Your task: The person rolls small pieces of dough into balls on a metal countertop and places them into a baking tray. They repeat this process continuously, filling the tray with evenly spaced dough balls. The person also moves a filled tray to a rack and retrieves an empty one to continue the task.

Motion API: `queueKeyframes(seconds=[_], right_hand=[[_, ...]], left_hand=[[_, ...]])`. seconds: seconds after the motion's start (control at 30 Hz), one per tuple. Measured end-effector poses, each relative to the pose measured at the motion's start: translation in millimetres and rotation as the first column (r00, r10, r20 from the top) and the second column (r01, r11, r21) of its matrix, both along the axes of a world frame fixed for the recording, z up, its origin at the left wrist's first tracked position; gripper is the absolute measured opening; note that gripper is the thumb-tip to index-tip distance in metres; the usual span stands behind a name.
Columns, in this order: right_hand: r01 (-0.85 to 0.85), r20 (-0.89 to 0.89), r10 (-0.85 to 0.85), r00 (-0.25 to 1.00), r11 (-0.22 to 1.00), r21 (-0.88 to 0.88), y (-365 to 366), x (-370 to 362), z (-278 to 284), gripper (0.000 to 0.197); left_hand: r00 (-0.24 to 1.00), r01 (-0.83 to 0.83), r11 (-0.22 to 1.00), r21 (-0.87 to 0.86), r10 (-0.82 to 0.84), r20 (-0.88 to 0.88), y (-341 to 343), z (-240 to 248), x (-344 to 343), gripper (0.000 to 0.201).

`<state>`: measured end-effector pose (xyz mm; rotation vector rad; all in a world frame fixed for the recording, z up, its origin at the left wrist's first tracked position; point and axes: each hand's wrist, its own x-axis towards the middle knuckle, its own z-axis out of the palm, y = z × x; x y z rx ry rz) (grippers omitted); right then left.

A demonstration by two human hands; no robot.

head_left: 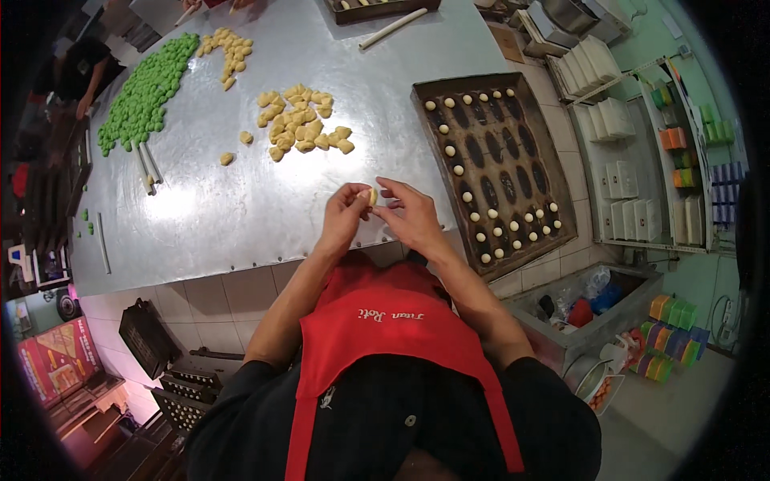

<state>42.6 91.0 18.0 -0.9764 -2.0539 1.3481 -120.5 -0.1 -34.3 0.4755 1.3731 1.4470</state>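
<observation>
My left hand (345, 213) is over the table's near edge, its thumb and fingers closed on a small pale yellow piece of dough (373, 196). Facing it, my right hand (411, 215) has fingers apart, with the thumb tip close to the same piece; whether it touches is hard to tell. Farther up the metal table (200, 232) lies a cluster of yellow dough pieces (298, 120), and two single dough lumps (227, 159) sit left of it. At my right, a dark baking tray (473, 180) holds small pale dough balls (514, 226) along its left side and both ends.
Green dough pieces (148, 92) cover the table's far left, beside more yellow ones (227, 52). A pale rolling stick (393, 29) lies near a second tray (385, 10). Another person (84, 72) stands at far left. Right are shelves (642, 160) and a grey bin (585, 317).
</observation>
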Motion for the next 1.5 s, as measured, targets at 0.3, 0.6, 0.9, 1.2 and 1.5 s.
queueKeyframes(seconds=[0.3, 0.6, 0.9, 1.2, 1.5], right_hand=[[-0.061, -0.029, 0.061, 0.998, 0.998, -0.001, -37, -75, 6, 0.032], [-0.631, -0.581, 0.276, 0.765, 0.146, -0.762, 3, -70, -20, 0.018], [-0.163, 0.3, -0.041, 0.953, 0.766, 0.622, 10, 22, -75, 0.033], [-0.259, 0.265, 0.086, 0.96, 0.626, 0.736, 70, -77, -103, 0.031], [-0.385, 0.298, 0.249, 0.921, 0.696, 0.607, -11, -34, -107, 0.025]], left_hand=[[0.634, -0.161, 0.985, -0.058, 0.058, -0.771, -21, 34, -43, 0.057], [0.639, -0.12, 0.976, -0.181, -0.064, -0.767, -36, 17, -73, 0.048], [0.245, -0.168, 0.956, -0.239, -0.195, -0.95, -153, -32, -141, 0.02], [0.132, 0.077, 0.997, 0.001, -0.009, -0.991, -26, -60, -175, 0.038], [0.317, 0.14, 0.99, -0.001, -0.046, -0.947, -85, -50, -97, 0.033]])
